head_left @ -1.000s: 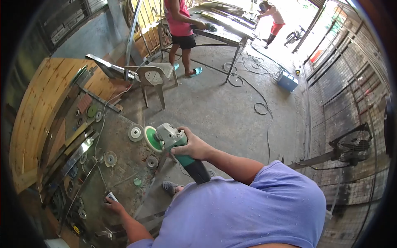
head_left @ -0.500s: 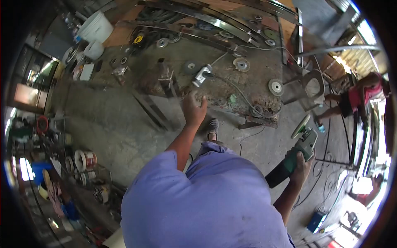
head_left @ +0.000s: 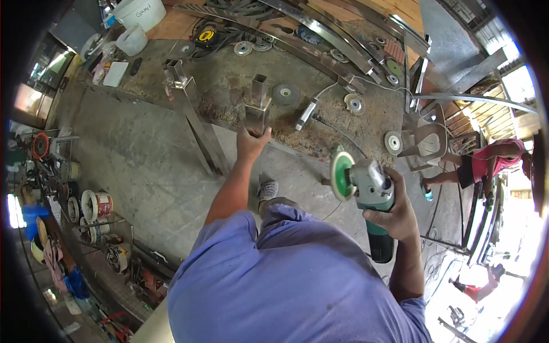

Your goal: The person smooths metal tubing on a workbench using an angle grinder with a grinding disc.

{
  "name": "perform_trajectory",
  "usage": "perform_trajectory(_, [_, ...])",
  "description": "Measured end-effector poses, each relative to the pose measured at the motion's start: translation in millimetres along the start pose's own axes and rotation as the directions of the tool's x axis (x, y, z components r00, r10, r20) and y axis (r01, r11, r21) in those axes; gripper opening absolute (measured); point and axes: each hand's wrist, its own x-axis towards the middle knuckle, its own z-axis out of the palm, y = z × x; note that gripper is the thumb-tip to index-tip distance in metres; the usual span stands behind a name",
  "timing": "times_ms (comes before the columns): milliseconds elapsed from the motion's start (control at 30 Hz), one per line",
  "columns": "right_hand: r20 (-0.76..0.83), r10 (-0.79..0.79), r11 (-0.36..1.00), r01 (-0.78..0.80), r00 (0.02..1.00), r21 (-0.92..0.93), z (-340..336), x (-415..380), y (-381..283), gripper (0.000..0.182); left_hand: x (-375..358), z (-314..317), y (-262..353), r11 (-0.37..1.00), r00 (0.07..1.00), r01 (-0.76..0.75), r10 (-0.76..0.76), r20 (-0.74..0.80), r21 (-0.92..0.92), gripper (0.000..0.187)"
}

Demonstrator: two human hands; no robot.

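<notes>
My right hand [head_left: 400, 214] is wrapped around a green angle grinder [head_left: 376, 197], raised in front of me at the right. Its green and white disc [head_left: 342, 176] faces left, toward the bench. My left hand [head_left: 251, 144] grips the near end of a square metal tube [head_left: 257, 119] at the bench edge, and a short upright stub [head_left: 259, 88] rises from that piece. Left of it, a similar metal frame [head_left: 194, 114] leans down from the bench to the floor. A white power strip [head_left: 306, 114] with a cord lies right of my left hand.
On the workbench [head_left: 229, 74] lie a grey disc [head_left: 285, 94], a flap disc [head_left: 354, 103], a tape measure [head_left: 205, 35] and long metal bars [head_left: 320, 40]. White buckets [head_left: 140, 14] stand at the back left. A person in pink [head_left: 497, 163] bends at the right, near a plastic chair [head_left: 429, 140].
My right hand has lifted the grinder up and left, closer to the bench. My left hand, earlier reaching out with fingers apart, has closed on the metal tube. The view has shifted slightly.
</notes>
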Motion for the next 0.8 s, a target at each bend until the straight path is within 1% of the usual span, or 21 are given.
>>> perform_trajectory(67, [0.108,-0.005,0.989,0.020,0.994,-0.144,18,35,-27,0.104,-7,6,-14,1.000,1.000,0.011,-0.011,0.003,-0.015,0.060])
perform_trajectory(100, [0.167,0.001,0.975,0.036,0.986,-0.218,28,53,-41,0.103,-8,7,-13,0.999,1.000,-0.008,0.008,-0.012,-0.048,0.061])
perform_trajectory(133, [0.209,0.032,0.972,0.018,0.977,-0.233,38,70,-55,0.102,-8,8,-14,0.996,0.999,-0.029,0.026,-0.034,-0.082,0.061])
perform_trajectory(233, [0.320,0.115,0.958,-0.020,0.940,-0.285,68,120,-84,0.099,-4,9,-30,0.979,0.980,-0.196,0.195,-0.028,-0.061,0.063])
perform_trajectory(267, [0.337,0.092,0.950,0.018,0.937,-0.311,76,135,-92,0.098,-3,7,-28,0.966,0.967,-0.254,0.253,-0.021,-0.056,0.064])
perform_trajectory(333, [0.367,0.144,0.940,-0.011,0.919,-0.341,91,161,-110,0.098,8,-9,6,0.924,0.926,-0.377,0.378,-0.001,-0.054,0.064])
perform_trajectory(367, [0.379,0.152,0.921,0.008,0.913,-0.389,96,172,-117,0.097,11,-3,-1,0.936,0.941,-0.336,0.337,-0.007,-0.101,0.064])
perform_trajectory(400, [0.374,0.178,0.913,-0.011,0.910,-0.407,101,181,-122,0.096,14,3,-9,0.944,0.955,-0.294,0.296,-0.012,-0.148,0.064])
perform_trajectory(433, [0.369,0.206,0.905,-0.032,0.906,-0.425,106,189,-127,0.096,10,4,-16,0.934,0.943,-0.332,0.329,-0.043,-0.128,0.063])
perform_trajectory(500, [0.335,0.261,0.879,-0.080,0.905,-0.470,115,199,-135,0.094,10,-2,-8,0.928,0.931,-0.364,0.361,-0.042,-0.084,0.065])
perform_trajectory(533, [0.341,0.261,0.881,-0.078,0.903,-0.468,117,202,-135,0.094,10,-5,-8,0.932,0.933,-0.358,0.359,-0.010,-0.061,0.067])
perform_trajectory(600, [0.356,0.259,0.886,-0.074,0.898,-0.458,117,208,-133,0.094,8,-6,-14,0.922,0.922,-0.387,0.387,0.003,-0.024,0.072])
perform_trajectory(667, [0.370,0.282,0.877,-0.081,0.885,-0.474,124,217,-139,0.094,6,-1,-25,0.888,0.887,-0.460,0.460,-0.034,0.008,0.077])
perform_trajectory(700, [0.372,0.297,0.873,-0.093,0.879,-0.479,128,219,-143,0.094,2,1,-31,0.896,0.896,-0.444,0.444,-0.006,-0.021,0.080])
perform_trajectory(767, [0.370,0.358,0.849,-0.134,0.857,-0.511,138,225,-152,0.099,-2,6,-45,0.907,0.907,-0.415,0.419,0.040,-0.072,0.086])
perform_trajectory(800, [0.369,0.390,0.837,-0.157,0.844,-0.525,141,226,-154,0.102,-9,16,-67,0.941,0.938,-0.306,0.324,0.120,-0.148,0.086])
